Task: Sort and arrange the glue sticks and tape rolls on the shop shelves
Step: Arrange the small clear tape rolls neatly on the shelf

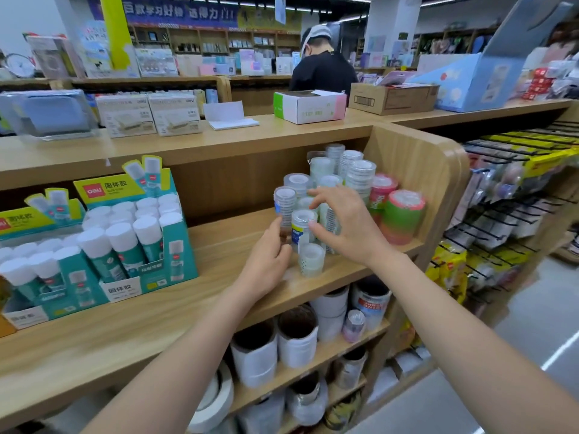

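Stacks of clear tape rolls (351,170) stand at the right end of the wooden shelf (156,311), beside coloured tape rolls (402,214). My left hand (266,261) grips a tall stack of clear rolls (284,203) from the left. My right hand (344,223) pinches the top of a shorter stack with a blue-yellow label (302,227). A small clear roll (311,258) stands in front, between both hands. Teal display boxes of white-capped glue sticks (131,233) fill the shelf's left part.
Lower shelves hold wide white tape rolls (296,343). The top counter carries boxes (308,106) and a cardboard carton (391,97). A person in black (322,70) stands behind it. A hook rack of packaged goods (507,214) is at the right.
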Available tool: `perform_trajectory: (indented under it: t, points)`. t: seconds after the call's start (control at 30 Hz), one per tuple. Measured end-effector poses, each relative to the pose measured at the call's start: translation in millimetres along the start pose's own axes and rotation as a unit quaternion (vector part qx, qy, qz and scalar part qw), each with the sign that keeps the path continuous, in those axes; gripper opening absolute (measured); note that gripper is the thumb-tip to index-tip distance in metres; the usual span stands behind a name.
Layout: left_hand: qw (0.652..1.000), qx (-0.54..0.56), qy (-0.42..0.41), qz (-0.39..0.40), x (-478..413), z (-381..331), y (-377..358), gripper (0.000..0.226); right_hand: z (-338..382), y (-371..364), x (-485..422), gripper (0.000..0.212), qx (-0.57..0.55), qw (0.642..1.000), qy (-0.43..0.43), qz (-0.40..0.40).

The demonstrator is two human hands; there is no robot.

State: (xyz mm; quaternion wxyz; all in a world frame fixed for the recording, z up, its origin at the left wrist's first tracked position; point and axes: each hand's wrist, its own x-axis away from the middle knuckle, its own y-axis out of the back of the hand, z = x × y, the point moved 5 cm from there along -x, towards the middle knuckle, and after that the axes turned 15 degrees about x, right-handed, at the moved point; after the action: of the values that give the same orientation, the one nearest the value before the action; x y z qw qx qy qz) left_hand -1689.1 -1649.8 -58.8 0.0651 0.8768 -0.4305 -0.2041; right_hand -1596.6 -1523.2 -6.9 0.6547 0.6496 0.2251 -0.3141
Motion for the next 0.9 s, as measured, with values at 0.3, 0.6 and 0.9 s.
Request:
perform_trajectory:
  t: [0.3, 0.6, 0.9]
  points:
    - [0.994, -0.103, -0.008, 0.033, 13, 6, -6, 0.098, -5, -16, 42, 0.085, 0.099, 0.993, -0.027, 0.061]
    - [0.99, -0.141, -0.014, 0.01, 9, 12, -9, 0.107, -12, -20, 43, 0.075, 0.055, 0.995, -0.055, 0.064]
    - [0.983, -0.168, -0.005, -0.075, -3, 19, -12, 0.095, -12, -25, 51, 0.054, 0.076, 0.994, -0.079, 0.027]
